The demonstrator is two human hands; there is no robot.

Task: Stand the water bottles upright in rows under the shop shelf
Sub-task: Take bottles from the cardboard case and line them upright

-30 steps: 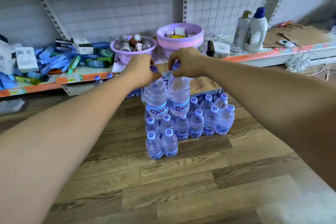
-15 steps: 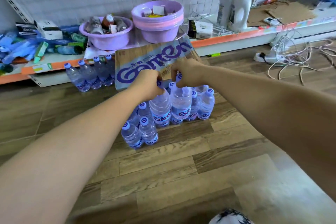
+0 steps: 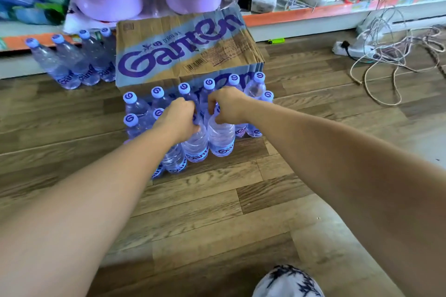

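Left hand [image 3: 179,117] and right hand [image 3: 228,104] cover caps of two bottles [image 3: 220,138].

Bare floor [image 3: 217,200] lies open in front of the water bottles [image 3: 137,106] and to their left. The carton [image 3: 183,50] stands just behind them, blocking the way to the shelf [image 3: 301,14]. Four more bottles [image 3: 72,67] line the shelf base left of the carton. Tangled cables [image 3: 398,55] sprawl on the floor at right.

The bottles [image 3: 220,140] are clear, with pale lilac caps bearing a purple swirl and purple lettering on the labels. The box [image 3: 183,48] is brown cardboard with a pale blue band and purple letters. The basins [image 3: 101,6] are lilac, the floor [image 3: 217,212] brown wood grain.
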